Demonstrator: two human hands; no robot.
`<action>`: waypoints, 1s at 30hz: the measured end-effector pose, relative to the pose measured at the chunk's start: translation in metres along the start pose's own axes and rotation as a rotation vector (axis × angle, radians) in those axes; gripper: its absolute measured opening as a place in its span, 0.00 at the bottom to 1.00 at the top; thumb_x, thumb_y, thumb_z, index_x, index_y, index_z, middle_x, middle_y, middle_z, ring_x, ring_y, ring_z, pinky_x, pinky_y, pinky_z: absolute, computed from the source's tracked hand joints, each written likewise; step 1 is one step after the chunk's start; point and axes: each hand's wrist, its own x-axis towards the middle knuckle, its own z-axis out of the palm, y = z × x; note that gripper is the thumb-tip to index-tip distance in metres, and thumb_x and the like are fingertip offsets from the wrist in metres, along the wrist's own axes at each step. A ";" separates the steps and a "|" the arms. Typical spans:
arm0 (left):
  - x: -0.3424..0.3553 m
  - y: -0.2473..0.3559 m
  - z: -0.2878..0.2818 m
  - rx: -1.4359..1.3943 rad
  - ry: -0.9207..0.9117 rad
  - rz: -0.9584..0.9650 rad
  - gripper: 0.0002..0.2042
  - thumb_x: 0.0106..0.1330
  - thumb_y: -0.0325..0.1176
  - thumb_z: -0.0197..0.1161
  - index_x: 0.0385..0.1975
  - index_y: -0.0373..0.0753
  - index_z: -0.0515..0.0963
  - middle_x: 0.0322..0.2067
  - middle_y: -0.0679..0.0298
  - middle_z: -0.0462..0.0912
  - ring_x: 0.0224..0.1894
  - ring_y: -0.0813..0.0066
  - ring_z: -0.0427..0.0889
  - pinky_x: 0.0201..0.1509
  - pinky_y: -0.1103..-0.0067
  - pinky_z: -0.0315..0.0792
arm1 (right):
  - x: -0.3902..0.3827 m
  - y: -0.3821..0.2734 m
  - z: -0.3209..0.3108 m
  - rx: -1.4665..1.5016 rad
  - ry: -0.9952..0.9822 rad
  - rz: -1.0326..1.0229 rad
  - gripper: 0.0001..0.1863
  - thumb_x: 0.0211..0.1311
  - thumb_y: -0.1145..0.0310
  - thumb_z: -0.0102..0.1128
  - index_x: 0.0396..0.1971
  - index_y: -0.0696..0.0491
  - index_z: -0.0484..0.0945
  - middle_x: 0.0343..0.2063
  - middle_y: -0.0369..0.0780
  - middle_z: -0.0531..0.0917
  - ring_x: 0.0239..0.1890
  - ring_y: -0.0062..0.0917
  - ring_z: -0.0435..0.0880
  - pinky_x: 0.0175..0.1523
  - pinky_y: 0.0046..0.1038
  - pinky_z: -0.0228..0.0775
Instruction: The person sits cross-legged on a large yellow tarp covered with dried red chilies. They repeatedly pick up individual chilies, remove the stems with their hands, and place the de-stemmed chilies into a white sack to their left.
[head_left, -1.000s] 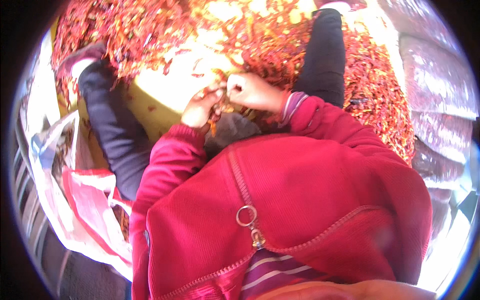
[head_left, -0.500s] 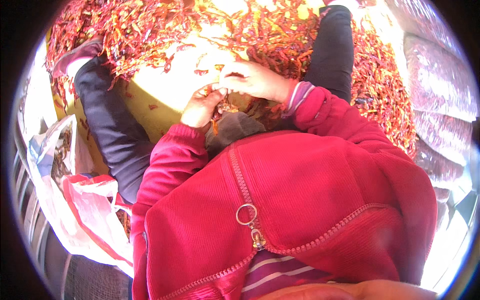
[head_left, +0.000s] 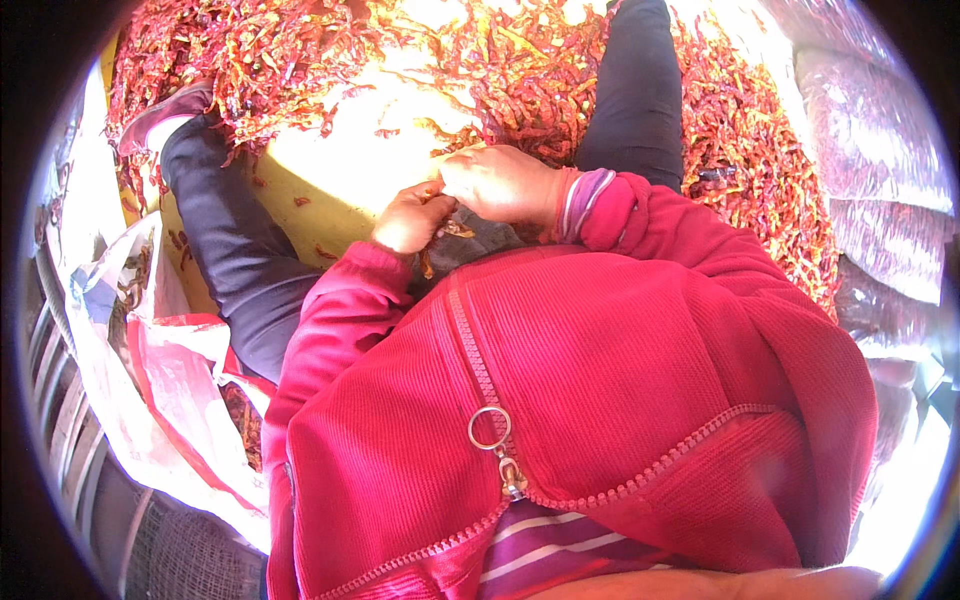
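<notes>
- On the ground in strong sunlight, a wide spread of dried red chillies [head_left: 330, 60] covered the far part of the view, heaped thickest along the top and down the right side.
- In the middle of the heap lay a bare yellow sheet [head_left: 340, 170] — glaring in the sun, with only a few loose pods on it.
- The person sat with dark-trousered legs [head_left: 230, 250] stretched out to either side of that patch, a red zipped jacket [head_left: 600, 380] filling the lower half of the view.
- The left hand [head_left: 412, 218] was curled narrow, fingers pinched together on a small dried chilli [head_left: 437, 196] just above the lap.
- The right hand [head_left: 500, 182] was touching the left, its fingers bent down over the same pod; how much of it each hand gripped could not be told.
- To the left, a white and red plastic bag [head_left: 170, 380] lay crumpled beside the leg — some chillies showed inside it.
- To the right stood large pale woven sacks [head_left: 880, 180], stacked against the edge of the heap.
- At the lower left, a wire mesh [head_left: 160, 550] showed in shadow.
</notes>
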 end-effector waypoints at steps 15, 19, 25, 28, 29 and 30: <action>0.011 -0.010 -0.004 0.510 -0.027 0.155 0.08 0.53 0.30 0.49 0.31 0.37 0.71 0.24 0.54 0.74 0.27 0.62 0.74 0.32 0.75 0.67 | -0.009 0.031 0.009 0.557 -0.245 0.272 0.13 0.54 0.63 0.41 0.22 0.59 0.68 0.17 0.40 0.70 0.22 0.22 0.67 0.32 0.25 0.60; 0.008 -0.005 -0.003 0.658 -0.047 0.223 0.09 0.54 0.27 0.48 0.34 0.36 0.71 0.25 0.54 0.75 0.28 0.68 0.75 0.33 0.78 0.67 | -0.010 0.031 0.010 0.592 -0.330 0.266 0.14 0.53 0.64 0.40 0.19 0.59 0.67 0.17 0.42 0.70 0.23 0.27 0.69 0.32 0.28 0.61; 0.001 -0.001 0.002 0.814 -0.104 0.194 0.09 0.53 0.28 0.48 0.34 0.37 0.70 0.25 0.53 0.74 0.28 0.65 0.75 0.32 0.78 0.67 | -0.015 0.008 0.008 0.035 -0.285 0.103 0.10 0.46 0.68 0.40 0.16 0.58 0.66 0.18 0.48 0.71 0.23 0.41 0.70 0.29 0.35 0.61; 0.001 -0.014 -0.002 0.402 -0.169 0.133 0.07 0.55 0.29 0.47 0.31 0.36 0.71 0.22 0.62 0.74 0.24 0.73 0.73 0.28 0.81 0.66 | -0.017 0.003 0.006 0.005 -0.163 0.024 0.10 0.47 0.68 0.40 0.15 0.57 0.65 0.15 0.44 0.71 0.18 0.37 0.69 0.24 0.33 0.59; 0.002 -0.018 -0.003 0.171 -0.197 0.115 0.07 0.56 0.29 0.47 0.30 0.36 0.71 0.21 0.65 0.74 0.22 0.77 0.72 0.26 0.82 0.66 | -0.018 0.004 0.005 0.043 -0.101 -0.016 0.10 0.48 0.67 0.40 0.14 0.56 0.65 0.14 0.42 0.70 0.15 0.34 0.69 0.22 0.31 0.59; -0.004 -0.006 -0.001 0.100 -0.275 0.105 0.07 0.57 0.30 0.47 0.29 0.36 0.71 0.20 0.67 0.72 0.21 0.80 0.69 0.24 0.84 0.64 | -0.018 0.003 -0.004 0.208 -0.045 0.064 0.09 0.49 0.68 0.40 0.15 0.55 0.64 0.12 0.39 0.68 0.14 0.29 0.66 0.20 0.27 0.57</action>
